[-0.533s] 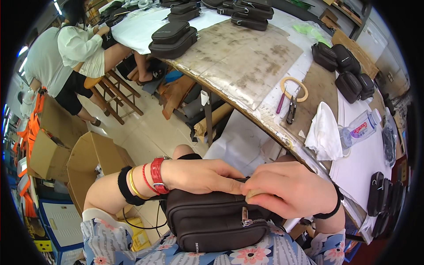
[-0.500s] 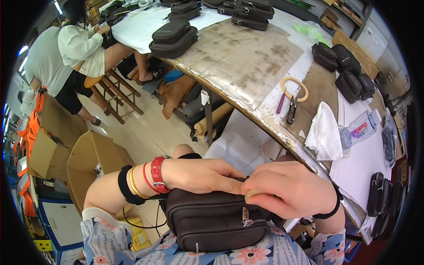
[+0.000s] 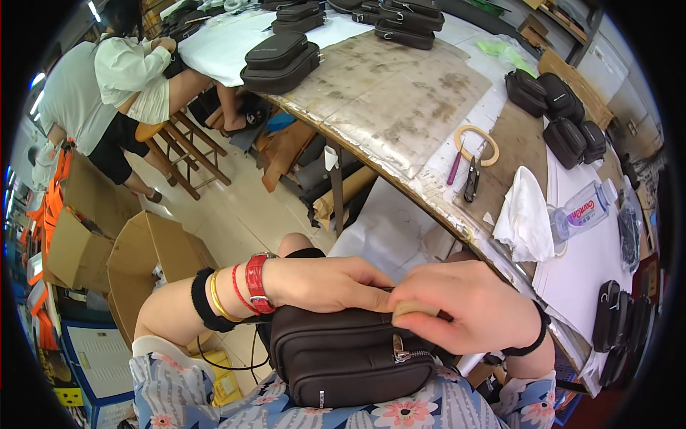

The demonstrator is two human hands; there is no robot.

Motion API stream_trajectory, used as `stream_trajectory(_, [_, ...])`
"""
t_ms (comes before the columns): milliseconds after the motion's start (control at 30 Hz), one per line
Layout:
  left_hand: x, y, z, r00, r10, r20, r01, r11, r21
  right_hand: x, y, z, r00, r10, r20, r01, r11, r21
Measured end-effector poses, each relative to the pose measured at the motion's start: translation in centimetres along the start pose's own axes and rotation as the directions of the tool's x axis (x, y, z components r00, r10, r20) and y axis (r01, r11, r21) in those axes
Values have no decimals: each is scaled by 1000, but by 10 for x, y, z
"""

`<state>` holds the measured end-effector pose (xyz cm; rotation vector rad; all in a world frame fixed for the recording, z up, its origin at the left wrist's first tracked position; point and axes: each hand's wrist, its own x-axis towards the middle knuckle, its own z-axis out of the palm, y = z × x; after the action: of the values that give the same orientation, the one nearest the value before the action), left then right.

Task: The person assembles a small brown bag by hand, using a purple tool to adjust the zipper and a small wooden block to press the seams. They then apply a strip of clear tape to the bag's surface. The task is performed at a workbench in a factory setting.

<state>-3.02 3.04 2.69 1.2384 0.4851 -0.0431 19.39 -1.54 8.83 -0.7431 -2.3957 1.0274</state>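
Head view: left hand (image 3: 332, 283) holds brown bag (image 3: 336, 357)

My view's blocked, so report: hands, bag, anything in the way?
Left hand against dark bag, metal zip pull showing. Right hand pinching small pale item, identity unclear. White cloth and bottle off right, apart from both hands.

White-covered tabletop (image 3: 434, 182), stained mat (image 3: 400, 93), stacked dark bags (image 3: 275, 53), tan ring (image 3: 493, 149), purple-handled tool (image 3: 454, 169), black snips (image 3: 471, 180); crumpled white cloth (image 3: 523, 218), clear bottle (image 3: 582, 212) on its side
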Motion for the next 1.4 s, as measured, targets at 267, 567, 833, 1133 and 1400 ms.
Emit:
stream_trajectory(267, [1, -3, -2, 1000, 28, 10, -28, 1000, 2, 2, 1, 5, 1000, -5, -21, 5, 1000, 15])
stream_trajectory(567, [0, -3, -2, 998, 57, -8, -56, 997, 51, 2, 2, 7, 999, -3, -35, 3, 1000, 27])
stream_trajectory(833, [0, -4, 0, 999, 32, -17, -32, 999, 32, 3, 2, 8, 999, 3, -32, -2, 999, 33])
stream_trajectory(1133, [2, -7, -2, 999, 31, -6, -31, 999, 34, 5, 2, 11, 999, 0, -52, 2, 999, 46])
stream_trajectory(1400, [1, -2, -1, 999, -13, 29, 13, 1000, 2, 2, 0, 5, 999, 38, -16, -37, 998, 46])
